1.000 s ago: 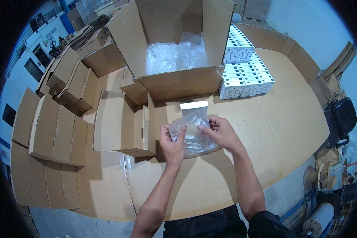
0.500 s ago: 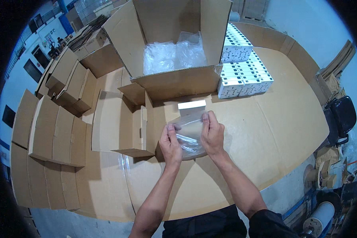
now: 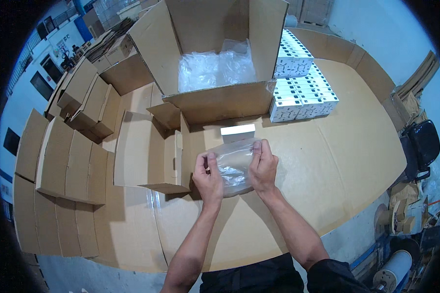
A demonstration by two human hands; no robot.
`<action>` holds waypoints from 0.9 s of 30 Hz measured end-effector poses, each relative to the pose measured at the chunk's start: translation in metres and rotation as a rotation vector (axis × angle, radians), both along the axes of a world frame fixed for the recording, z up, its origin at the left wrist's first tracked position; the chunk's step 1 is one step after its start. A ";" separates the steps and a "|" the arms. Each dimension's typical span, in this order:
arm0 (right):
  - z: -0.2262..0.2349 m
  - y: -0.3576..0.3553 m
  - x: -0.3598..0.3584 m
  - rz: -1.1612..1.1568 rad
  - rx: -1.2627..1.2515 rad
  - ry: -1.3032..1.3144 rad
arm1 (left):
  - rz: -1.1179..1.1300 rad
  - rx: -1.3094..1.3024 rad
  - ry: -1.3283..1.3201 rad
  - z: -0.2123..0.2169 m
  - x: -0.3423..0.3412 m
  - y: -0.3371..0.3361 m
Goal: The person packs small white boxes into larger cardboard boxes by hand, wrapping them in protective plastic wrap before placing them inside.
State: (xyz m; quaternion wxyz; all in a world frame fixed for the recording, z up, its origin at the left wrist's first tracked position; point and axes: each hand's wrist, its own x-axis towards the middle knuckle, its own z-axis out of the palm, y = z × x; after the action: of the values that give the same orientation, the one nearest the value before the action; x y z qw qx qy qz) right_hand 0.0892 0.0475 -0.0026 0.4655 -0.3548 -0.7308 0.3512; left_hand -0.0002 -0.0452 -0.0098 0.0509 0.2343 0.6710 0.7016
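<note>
A clear plastic bag (image 3: 235, 163) is stretched flat between my two hands above the table. My left hand (image 3: 209, 178) pinches its left edge between thumb and fingers. At the opposite edge, my right hand (image 3: 263, 168) grips it near the upper corner. Just beyond the bag stands a small white box (image 3: 238, 132), its lower part hidden behind the plastic. Left of my left hand, a brown carton (image 3: 168, 168) sits with its flaps spread, touching or very close to my knuckles.
A large open carton (image 3: 220, 102) holding clear plastic bags (image 3: 215, 71) stands at the back. White printed boxes (image 3: 303, 97) are stacked to its right. Folded brown cartons (image 3: 68, 166) line the left side. A black chair (image 3: 420, 146) is beyond the table's right edge.
The bag is pulled flatter and wider. My left hand has shifted slightly left, my right hand slightly right, and both still grip the bag.
</note>
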 end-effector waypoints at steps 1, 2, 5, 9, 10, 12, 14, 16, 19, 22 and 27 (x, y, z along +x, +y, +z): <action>-0.001 0.001 0.000 0.003 0.001 0.000 | 0.003 0.001 0.000 0.000 0.001 -0.001; -0.003 0.001 0.000 -0.013 0.010 -0.006 | -0.043 -0.104 -0.035 0.000 0.002 -0.003; -0.006 0.001 0.000 -0.029 0.033 -0.061 | -0.130 -0.203 -0.112 0.002 0.007 -0.005; -0.004 0.003 0.001 -0.007 0.043 -0.060 | -0.138 -0.136 -0.091 -0.003 0.005 -0.002; 0.001 0.002 0.003 -0.001 0.040 -0.060 | -0.131 -0.138 -0.092 -0.006 0.001 -0.003; 0.015 -0.002 0.005 0.060 -0.135 -0.162 | -0.122 -0.112 -0.166 -0.014 -0.006 -0.005; 0.007 0.003 0.003 0.089 -0.081 -0.082 | -0.101 -0.068 -0.150 -0.013 -0.004 0.000; 0.007 0.004 0.003 0.122 -0.030 -0.003 | -0.075 -0.027 -0.135 -0.011 -0.002 0.002; 0.012 0.011 0.011 0.190 -0.320 -0.009 | -0.055 -0.095 -0.037 -0.002 0.002 0.000; -0.008 0.029 0.011 0.266 -0.420 0.164 | -0.060 -0.157 0.000 0.003 0.002 -0.002; 0.004 0.037 0.020 0.166 -0.515 0.177 | -0.088 -0.189 -0.013 -0.001 0.001 -0.003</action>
State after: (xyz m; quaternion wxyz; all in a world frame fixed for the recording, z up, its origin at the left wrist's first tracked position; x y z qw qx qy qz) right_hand 0.1096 0.0849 0.0013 0.3916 -0.3682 -0.6005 0.5920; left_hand 0.0011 -0.0487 -0.0107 0.1078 0.2530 0.7229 0.6338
